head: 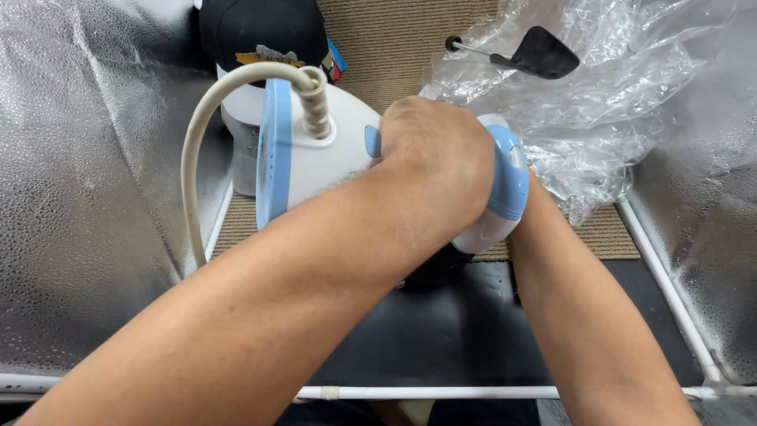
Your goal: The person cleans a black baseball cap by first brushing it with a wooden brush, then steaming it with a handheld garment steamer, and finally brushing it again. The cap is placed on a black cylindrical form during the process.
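silver reflective walls (pixel 87 197) both sides | black mat (pixel 441 331) on floor | clear plastic wrap (pixel 599 102) far right | white-blue iron (pixel 315 150) above mat, left hand (pixel 438 162) grip closed on handle | right hand hidden behind iron, grip cannot tell | cream cord (pixel 197 134) loops left

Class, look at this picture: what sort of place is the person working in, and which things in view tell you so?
Probably a small home-made work booth: silvery foil walls on a white pipe frame, a black mat over carpet. The left hand grips a white-and-blue iron.

Ribbed tan carpet (pixel 394 35) — black mat (pixel 441 331), crinkled clear plastic sheet (pixel 583 118), white jug (pixel 240 134) directly on it.
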